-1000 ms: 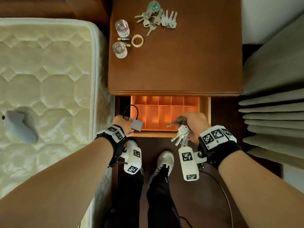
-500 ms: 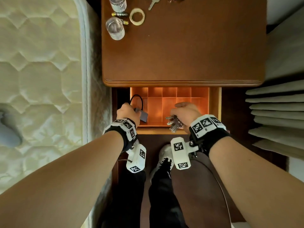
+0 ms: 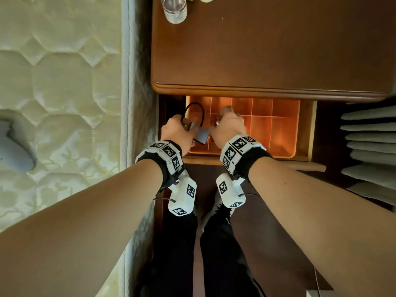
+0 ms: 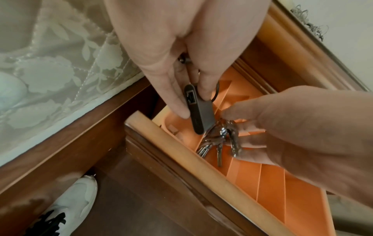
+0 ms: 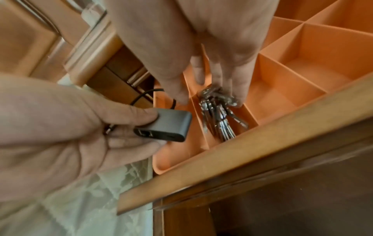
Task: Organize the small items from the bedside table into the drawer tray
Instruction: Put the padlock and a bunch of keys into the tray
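An orange divided tray [image 3: 278,129] sits in the open drawer under the bedside table [image 3: 267,50]. My left hand [image 3: 180,131] pinches a small grey adapter [image 3: 201,136] between thumb and fingers, its black cable looping behind. The adapter [image 5: 167,126] hovers over the tray's front-left compartment. My right hand [image 3: 228,127] reaches down into the tray and holds a bunch of keys [image 5: 218,115] by the ring end. The keys [image 4: 220,140] hang into the narrow compartment second from the left, their tips near the front wall.
A clear glass [image 3: 174,9] stands at the table's far left edge. The mattress [image 3: 64,103] borders the table on the left, with a grey object [image 3: 12,151] lying on it. Curtain folds [image 3: 368,146] hang at the right. The wooden drawer front [image 3: 257,163] lies just below my wrists.
My right hand has moved left and down into the tray with the keys, which now hang inside a compartment. The left hand has stayed by the front-left corner, still holding the adapter.
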`<act>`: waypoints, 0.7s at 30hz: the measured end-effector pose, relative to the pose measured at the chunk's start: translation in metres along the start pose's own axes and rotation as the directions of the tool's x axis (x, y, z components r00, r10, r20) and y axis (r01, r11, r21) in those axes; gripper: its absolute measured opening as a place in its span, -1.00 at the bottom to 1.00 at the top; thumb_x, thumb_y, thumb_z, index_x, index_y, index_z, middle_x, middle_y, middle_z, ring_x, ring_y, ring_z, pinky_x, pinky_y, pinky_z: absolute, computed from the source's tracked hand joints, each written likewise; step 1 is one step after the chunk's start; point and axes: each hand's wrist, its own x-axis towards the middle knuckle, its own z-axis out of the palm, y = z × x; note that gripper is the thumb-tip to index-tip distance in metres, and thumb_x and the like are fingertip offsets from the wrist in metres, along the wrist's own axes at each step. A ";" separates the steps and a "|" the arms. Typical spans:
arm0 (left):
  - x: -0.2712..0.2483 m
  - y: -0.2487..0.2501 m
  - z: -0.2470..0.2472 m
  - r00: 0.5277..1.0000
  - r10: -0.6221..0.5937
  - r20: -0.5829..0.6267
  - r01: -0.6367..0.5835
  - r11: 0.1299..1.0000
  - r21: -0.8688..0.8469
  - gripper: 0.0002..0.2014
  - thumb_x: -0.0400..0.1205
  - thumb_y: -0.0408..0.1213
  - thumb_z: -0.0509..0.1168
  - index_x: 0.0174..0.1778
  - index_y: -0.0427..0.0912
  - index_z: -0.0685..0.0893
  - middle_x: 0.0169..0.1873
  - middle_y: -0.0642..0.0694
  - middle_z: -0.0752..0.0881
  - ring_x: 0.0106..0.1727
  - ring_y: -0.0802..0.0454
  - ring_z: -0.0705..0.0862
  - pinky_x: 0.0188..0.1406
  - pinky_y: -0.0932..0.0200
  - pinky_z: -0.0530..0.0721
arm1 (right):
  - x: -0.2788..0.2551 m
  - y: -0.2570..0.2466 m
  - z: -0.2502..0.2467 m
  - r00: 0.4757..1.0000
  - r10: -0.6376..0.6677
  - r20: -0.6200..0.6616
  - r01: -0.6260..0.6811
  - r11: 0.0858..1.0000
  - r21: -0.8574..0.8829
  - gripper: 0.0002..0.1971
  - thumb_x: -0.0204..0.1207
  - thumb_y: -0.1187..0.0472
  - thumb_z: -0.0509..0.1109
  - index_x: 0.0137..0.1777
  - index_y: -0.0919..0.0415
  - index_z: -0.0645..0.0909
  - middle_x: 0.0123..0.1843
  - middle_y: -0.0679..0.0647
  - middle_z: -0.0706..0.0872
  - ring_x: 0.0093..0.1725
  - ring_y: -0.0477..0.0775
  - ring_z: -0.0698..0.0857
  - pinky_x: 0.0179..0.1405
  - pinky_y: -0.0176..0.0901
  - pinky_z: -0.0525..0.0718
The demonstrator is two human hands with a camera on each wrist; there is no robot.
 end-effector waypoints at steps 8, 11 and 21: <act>-0.011 0.006 -0.011 0.992 -0.016 0.127 0.054 0.952 -0.300 -0.81 0.67 -0.37 0.37 0.16 -0.29 0.57 -0.01 -0.26 0.72 -0.13 -0.12 0.80 -0.14 0.04 0.85 | -0.030 -0.002 -0.017 0.996 -0.079 -0.033 0.078 0.996 -0.033 -0.63 0.60 0.05 0.30 0.35 0.11 0.65 0.41 0.14 0.58 0.45 0.24 0.49 0.42 0.08 0.48; -0.012 0.006 -0.012 0.973 -0.062 0.223 0.148 0.908 -0.392 -0.87 0.69 -0.39 0.34 0.12 -0.26 0.56 0.06 -0.33 0.70 -0.06 -0.19 0.80 -0.02 -0.06 0.83 | -0.027 -0.003 -0.013 0.998 -0.043 0.040 0.037 0.990 0.138 -0.74 0.54 0.00 0.40 0.14 0.07 0.75 0.11 0.10 0.79 0.13 0.16 0.73 0.14 0.02 0.72; -0.013 0.011 -0.006 0.978 0.126 0.164 -0.187 0.881 0.435 -0.63 0.74 -0.12 0.14 -0.06 -0.32 0.73 0.04 -0.33 0.67 0.05 -0.28 0.67 0.01 -0.05 0.63 | -0.016 0.006 0.004 0.991 0.112 0.074 -0.120 0.986 0.115 -0.55 0.45 0.00 0.52 0.25 0.25 0.65 0.19 0.24 0.71 0.00 0.20 0.75 -0.22 -0.13 0.68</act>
